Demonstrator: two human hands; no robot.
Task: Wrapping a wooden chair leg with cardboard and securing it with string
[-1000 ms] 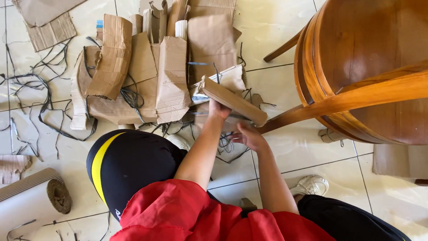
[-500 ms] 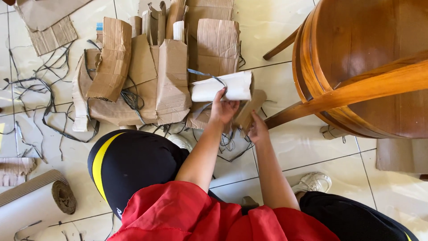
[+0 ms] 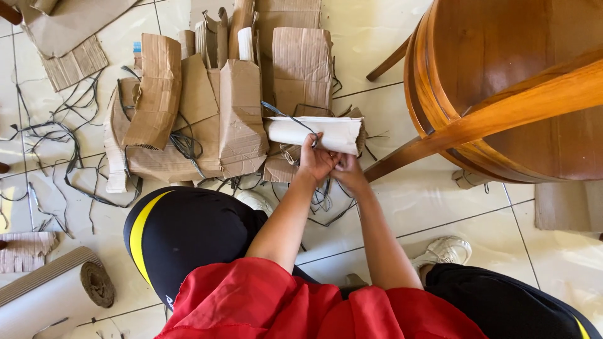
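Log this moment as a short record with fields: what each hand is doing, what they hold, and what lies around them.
left hand: grips the near edge of the folded cardboard piece, fingers curled over it
right hand: pressed against the left hand, under the same piece
folded cardboard piece: white face up, lying crosswise, with a dark strap across it
pile of cardboard pieces: on the tiled floor, left of the hands
loose straps: scattered on the floor, far left
wooden chair: right of the hands
cardboard roll: bottom left

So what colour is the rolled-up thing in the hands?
The rolled cardboard is white outside, brown at its end; the head view shows it.
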